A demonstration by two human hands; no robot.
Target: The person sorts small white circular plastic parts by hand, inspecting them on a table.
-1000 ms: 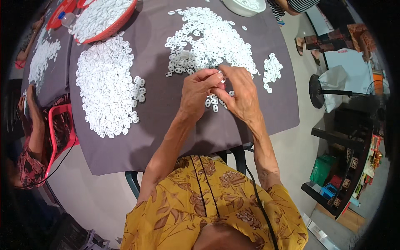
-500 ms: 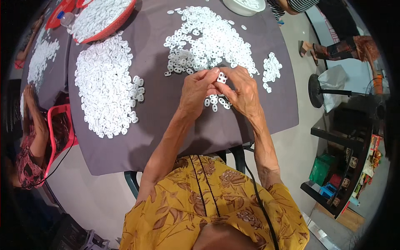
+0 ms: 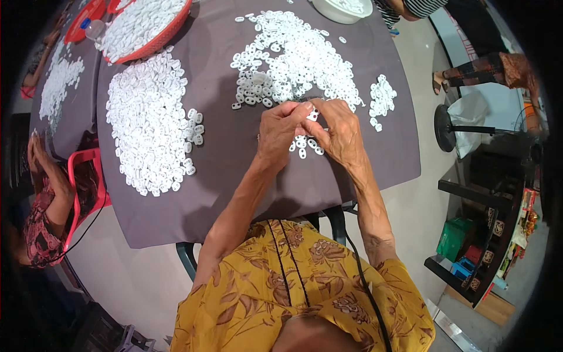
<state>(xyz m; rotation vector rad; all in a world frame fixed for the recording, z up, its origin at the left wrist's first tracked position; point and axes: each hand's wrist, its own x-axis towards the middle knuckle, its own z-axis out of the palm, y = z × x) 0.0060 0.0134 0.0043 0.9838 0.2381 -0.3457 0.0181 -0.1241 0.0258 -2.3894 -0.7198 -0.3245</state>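
Over the grey-brown cloth, both my hands meet at one small white plastic piece (image 3: 313, 115) with dark holes. My left hand (image 3: 275, 130) is closed, its thumb and fingertips pressed to the piece's left side. From the other side, my right hand (image 3: 341, 130) pinches it between thumb and bent forefinger. The fingers cover much of the piece. Several similar loose pieces (image 3: 302, 143) lie on the cloth just beneath my hands. Right beyond my fingertips spreads a large heap of white pieces (image 3: 299, 53), many showing two dark holes.
A dense pile of white pieces (image 3: 146, 129) covers the left of the table (image 3: 234, 164). A small cluster (image 3: 382, 97) lies at the right. Behind stand a heaped red basket (image 3: 170, 41) and a white bowl (image 3: 343, 16). Another person's hands (image 3: 38, 151) show at far left.
My fingers have closed further over the piece, which shows less now and has turned a little. At the far left, the other person's hands have moved slightly down.
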